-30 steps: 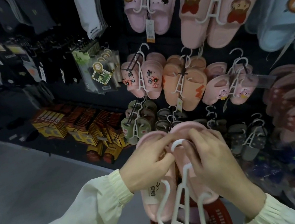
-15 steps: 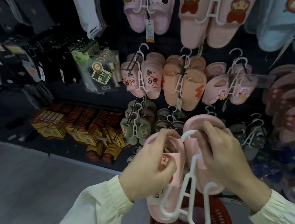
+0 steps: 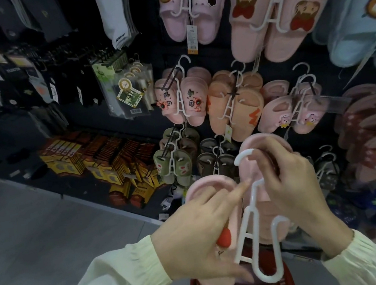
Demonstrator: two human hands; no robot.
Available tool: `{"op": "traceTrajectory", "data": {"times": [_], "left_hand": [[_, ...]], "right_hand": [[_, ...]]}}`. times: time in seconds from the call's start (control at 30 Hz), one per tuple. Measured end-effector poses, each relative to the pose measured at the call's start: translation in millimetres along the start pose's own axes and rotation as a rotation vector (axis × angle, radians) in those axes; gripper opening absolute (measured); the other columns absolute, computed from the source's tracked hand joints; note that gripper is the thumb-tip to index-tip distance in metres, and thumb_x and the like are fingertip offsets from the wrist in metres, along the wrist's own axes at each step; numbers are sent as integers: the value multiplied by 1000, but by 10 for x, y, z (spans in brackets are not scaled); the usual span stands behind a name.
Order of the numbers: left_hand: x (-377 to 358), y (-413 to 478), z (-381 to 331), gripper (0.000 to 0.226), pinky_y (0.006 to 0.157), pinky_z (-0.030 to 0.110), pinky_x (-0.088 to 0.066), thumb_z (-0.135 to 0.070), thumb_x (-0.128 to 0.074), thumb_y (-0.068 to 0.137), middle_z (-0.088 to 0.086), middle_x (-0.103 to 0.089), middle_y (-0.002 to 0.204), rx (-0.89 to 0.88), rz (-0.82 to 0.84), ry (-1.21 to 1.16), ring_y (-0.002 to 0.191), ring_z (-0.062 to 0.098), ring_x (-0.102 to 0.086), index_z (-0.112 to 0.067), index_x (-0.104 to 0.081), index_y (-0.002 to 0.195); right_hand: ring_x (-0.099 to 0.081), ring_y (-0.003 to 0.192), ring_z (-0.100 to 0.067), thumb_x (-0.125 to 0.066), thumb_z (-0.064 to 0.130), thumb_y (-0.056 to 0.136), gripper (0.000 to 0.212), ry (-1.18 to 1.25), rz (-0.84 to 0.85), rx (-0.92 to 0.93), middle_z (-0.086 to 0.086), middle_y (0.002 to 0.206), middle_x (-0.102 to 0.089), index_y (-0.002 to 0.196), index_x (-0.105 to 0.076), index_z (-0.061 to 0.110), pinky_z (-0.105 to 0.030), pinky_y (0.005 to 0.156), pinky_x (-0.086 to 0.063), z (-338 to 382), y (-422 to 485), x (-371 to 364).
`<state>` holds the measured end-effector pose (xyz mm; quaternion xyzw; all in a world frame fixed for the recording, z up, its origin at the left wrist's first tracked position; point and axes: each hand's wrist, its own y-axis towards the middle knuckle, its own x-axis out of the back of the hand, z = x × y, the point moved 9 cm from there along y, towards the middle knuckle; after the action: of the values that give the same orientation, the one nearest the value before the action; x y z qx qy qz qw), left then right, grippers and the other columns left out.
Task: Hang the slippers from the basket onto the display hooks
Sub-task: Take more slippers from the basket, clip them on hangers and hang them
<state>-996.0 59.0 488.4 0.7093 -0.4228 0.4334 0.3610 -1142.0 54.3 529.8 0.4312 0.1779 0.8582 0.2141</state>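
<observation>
- Display wall [image 3: 160, 46], dark, fills the far side; pairs of slippers hang on it in rows on white hangers.
- Grey floor [image 3: 34, 232] runs along the wall's lower left edge.
- Blue bear slippers [image 3: 366, 18] hang at the wall's upper right corner, with large pink bear slippers [image 3: 260, 16] just beside them to the left.
- Yellow boxes [image 3: 76, 157] sit stacked along the wall's bottom edge at the left, and white socks [image 3: 117, 16] hang near its top edge.
- Pink slippers [image 3: 205, 187], the task's pair, are held in the air in front of the wall's lower middle. They are above the basket and not on any peg.
- Red basket [image 3: 288, 283] stands below the hands, with more pink footwear inside.
- White hanger [image 3: 249, 227] joins the held pair, its curved top pointing up and free of the wall.
- Left hand [image 3: 199, 240] grips the left slipper between thumb and curled fingers, the forefinger stretched toward the hanger's neck.
- Right hand [image 3: 296, 181] curls over the right slipper and pinches the hanger just under its curved top.
- Black display hook [image 3: 167, 83] higher up carries a pink pair with eye decorations.
</observation>
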Motion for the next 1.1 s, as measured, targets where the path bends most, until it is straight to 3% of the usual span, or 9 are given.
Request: {"op": "traceTrajectory", "data": {"times": [0.17,0.23,0.4,0.53,0.73,0.8,1.0,1.1], "left_hand": [[-111,-15,-64,140,103,43,-40,-81,-65,65,5,-36,139,-66,32,292,121,26,-43,-14,18,156],[-119,-23,-65,135,101,44,-42,-73,-69,69,8,-36,141,-73,8,331,122,28,-44,-13,15,157],[-129,-27,-26,122,101,44,-42,-60,-68,76,8,-35,144,-62,-10,341,126,27,-44,-12,7,158],[-107,-25,13,117,97,42,-46,-60,-68,75,7,-36,142,-42,-1,338,123,25,-45,-12,-3,158],[36,9,109,122,94,40,-49,-66,-71,70,7,-43,135,4,-73,354,114,23,-48,-10,-10,158],[70,20,131,122,94,39,-49,-66,-73,68,8,-44,135,15,-92,359,114,23,-47,-9,-12,158],[163,77,225,119,92,43,-50,-57,-78,71,12,-42,134,58,-158,236,125,23,-39,-9,-12,158],[238,120,275,117,92,44,-50,-53,-79,70,13,-41,134,76,-186,188,128,24,-39,-9,-15,158]], "right_hand": [[-58,66,-8,-46,32,103,17,46,-34,-44,12,83,-61,101,-61,23,-33,57,-44,-17,77,57],[-59,66,-7,-46,31,103,17,43,-42,-59,12,82,-61,100,-61,24,-34,57,-46,-23,90,73],[-57,58,-9,-44,32,104,17,90,-30,-86,8,68,-58,101,-61,27,-16,50,-34,-2,70,91],[-54,53,-9,-38,37,105,21,128,3,-148,7,62,-54,101,-56,29,-21,51,-33,-53,25,64],[-60,82,-5,-37,35,104,24,79,7,-142,15,89,-63,104,-60,28,-25,66,-42,-59,-47,46],[-58,90,-2,-40,29,104,21,60,-8,-129,16,98,-60,105,-60,26,-18,73,-43,-37,-61,59],[-55,91,2,-50,22,96,13,-1,8,-67,9,109,-50,103,-61,18,-10,73,-43,89,-132,32],[-57,92,-2,-49,24,95,18,11,56,-41,7,113,-50,107,-61,17,-17,74,-48,127,-197,-1]]}}
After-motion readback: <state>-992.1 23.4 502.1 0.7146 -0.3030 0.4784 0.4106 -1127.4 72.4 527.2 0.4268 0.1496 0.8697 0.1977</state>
